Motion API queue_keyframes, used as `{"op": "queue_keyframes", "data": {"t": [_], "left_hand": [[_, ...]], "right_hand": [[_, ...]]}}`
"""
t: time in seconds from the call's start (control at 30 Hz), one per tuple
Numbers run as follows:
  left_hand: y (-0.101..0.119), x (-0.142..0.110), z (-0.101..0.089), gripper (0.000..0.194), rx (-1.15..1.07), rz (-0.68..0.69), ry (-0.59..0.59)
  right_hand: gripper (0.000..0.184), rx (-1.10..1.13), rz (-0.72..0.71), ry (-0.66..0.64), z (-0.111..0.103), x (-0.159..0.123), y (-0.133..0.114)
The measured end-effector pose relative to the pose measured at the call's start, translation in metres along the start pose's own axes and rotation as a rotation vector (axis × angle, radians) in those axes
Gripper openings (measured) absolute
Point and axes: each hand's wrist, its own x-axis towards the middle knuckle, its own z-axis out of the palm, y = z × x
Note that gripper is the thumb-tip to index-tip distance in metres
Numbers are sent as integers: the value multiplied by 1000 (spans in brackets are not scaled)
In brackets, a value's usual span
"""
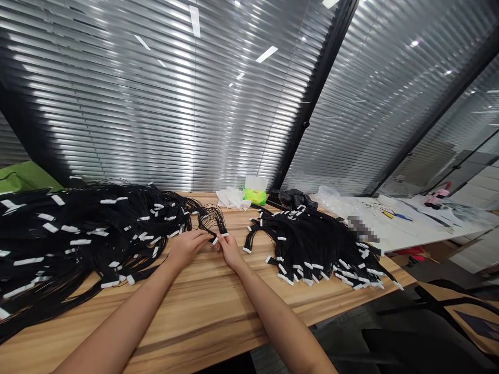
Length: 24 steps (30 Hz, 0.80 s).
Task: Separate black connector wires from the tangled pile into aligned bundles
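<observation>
Between my hands is a black wire harness point(212, 214) with white connectors at its ends; its wires arch up behind my fingers. My left hand point(186, 248) is closed on the wires close to one end. My right hand point(230, 250) pinches the harness by a white connector point(222, 235). The fingertips of both hands nearly meet, and part of the grip is hidden. To the left lies a large tangled pile of black wire harnesses point(128, 223) with white connectors. A second pile of harnesses point(312, 239), laid more evenly, is on the right.
A wooden table point(202, 322) carries both piles. At its back stand a green tissue pack point(255, 193) and crumpled white tissue point(233, 198). A white table point(409, 231) with plastic bags and tools adjoins on the right. Blinds point(156, 104) rise behind; a chair point(436, 322) stands lower right.
</observation>
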Motion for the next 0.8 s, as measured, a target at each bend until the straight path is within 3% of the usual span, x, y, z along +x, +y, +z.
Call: {"op": "queue_keyframes", "data": {"t": [0.5, 0.8], "left_hand": [[-2, -2, 0, 23, 87, 56, 38], [0, 4, 2, 26, -69, -27, -75]], "right_hand": [[47, 6, 18, -33, -1, 0, -1], [44, 19, 25, -41, 0, -1, -3]]}}
